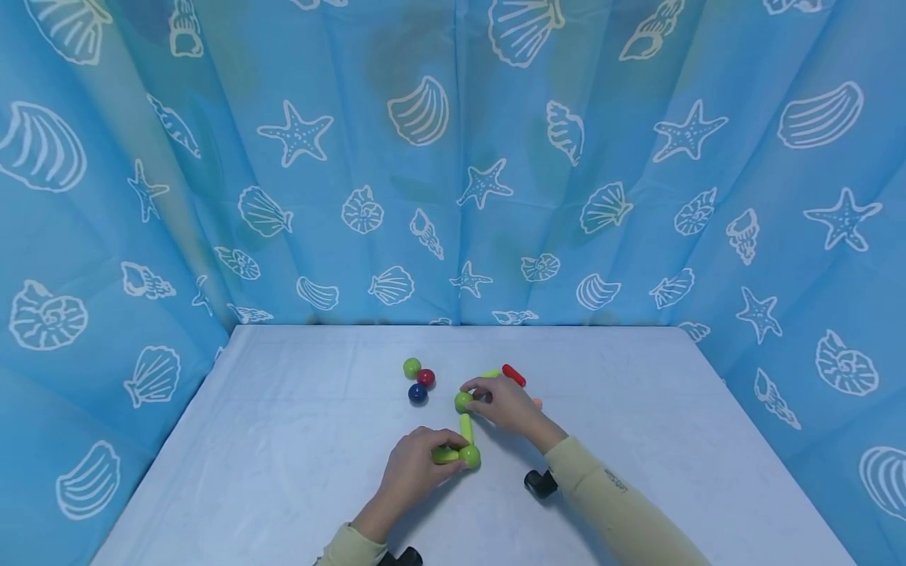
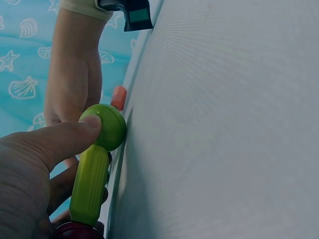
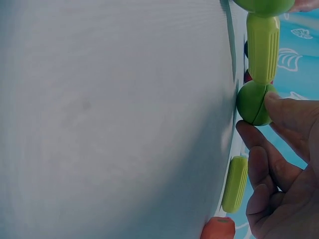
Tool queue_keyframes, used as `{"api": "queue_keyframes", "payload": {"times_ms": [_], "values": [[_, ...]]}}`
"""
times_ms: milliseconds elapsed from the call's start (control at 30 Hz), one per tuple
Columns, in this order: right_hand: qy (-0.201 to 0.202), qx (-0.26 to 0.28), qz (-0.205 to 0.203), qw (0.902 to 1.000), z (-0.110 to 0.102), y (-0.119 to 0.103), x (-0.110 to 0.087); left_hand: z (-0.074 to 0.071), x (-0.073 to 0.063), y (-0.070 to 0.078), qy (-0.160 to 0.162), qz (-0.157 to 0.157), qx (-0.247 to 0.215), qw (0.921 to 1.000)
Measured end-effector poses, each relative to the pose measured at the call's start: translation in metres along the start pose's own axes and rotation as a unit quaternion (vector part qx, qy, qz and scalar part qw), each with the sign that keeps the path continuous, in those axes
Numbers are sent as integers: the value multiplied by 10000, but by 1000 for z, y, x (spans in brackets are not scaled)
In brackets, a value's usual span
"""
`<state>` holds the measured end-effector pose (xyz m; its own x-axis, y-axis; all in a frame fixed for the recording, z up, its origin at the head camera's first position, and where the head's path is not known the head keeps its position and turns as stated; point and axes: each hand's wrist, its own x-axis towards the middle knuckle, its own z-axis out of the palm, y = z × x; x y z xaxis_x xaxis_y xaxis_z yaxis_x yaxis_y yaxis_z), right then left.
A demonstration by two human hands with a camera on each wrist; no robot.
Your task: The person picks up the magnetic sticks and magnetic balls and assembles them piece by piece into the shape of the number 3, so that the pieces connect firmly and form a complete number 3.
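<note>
From where I stood, the person was working over a white cloth-covered table (image 1: 304, 456), the left hand (image 1: 414, 465) nearer than the right hand (image 1: 506, 403). The left hand gripped a glossy lime-green ball (image 1: 470, 457), its thumb pressed on the top, with a ridged yellow-green plastic-looking rod (image 1: 445, 456) running back from the ball beneath the fingers. A dark red rounded piece (image 2: 77, 231) showed at that rod's other end in the left wrist view; whether it was joined on, I couldn't tell. The right hand pinched a second lime-green ball (image 1: 463, 402) between thumb and fingertip, and a second yellow-green rod (image 1: 465, 428) spanned the space between the two balls, its ends touching both.

The step in hand looked to me like fixing that far ball to the rod's end. The next move seemed to call for the left hand to steady the near corner while the right kept ball and rod in line.

Close beyond the right hand lay a loose yellow-green rod (image 3: 235, 184), a bright red rod (image 1: 514, 375) and an orange-pink piece (image 1: 538, 403). Off to the left sat a loose green ball (image 1: 412, 367), a shiny red ball (image 1: 426, 378) and a dark blue ball (image 1: 418, 393).

As for writing, the pale yellow-green right sleeve (image 1: 616, 519) bore small dark lettering (image 1: 616, 481), too tiny to read. I made out no brand on the toy pieces.
</note>
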<state>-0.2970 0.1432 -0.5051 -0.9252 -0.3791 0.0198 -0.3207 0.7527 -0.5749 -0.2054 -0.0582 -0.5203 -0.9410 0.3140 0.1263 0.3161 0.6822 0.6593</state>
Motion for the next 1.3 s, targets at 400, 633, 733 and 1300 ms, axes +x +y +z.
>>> {"api": "queue_keyframes", "payload": {"times_ms": [400, 633, 733, 1300], "values": [[-49, 75, 194, 9998, -3, -2, -6, 1, -1, 0, 32, 26, -9, 10000], [-83, 65, 232, 9997, -3, 0, -7, 0, -1, 1, 35, 1, -5, 10000], [-91, 100, 229, 9996, -3, 0, -8, -1, -1, 1, 27, 0, -5, 10000], [-224, 163, 60, 9996, -3, 0, -10, 1, 0, 0, 67, 58, 45, 10000]]}}
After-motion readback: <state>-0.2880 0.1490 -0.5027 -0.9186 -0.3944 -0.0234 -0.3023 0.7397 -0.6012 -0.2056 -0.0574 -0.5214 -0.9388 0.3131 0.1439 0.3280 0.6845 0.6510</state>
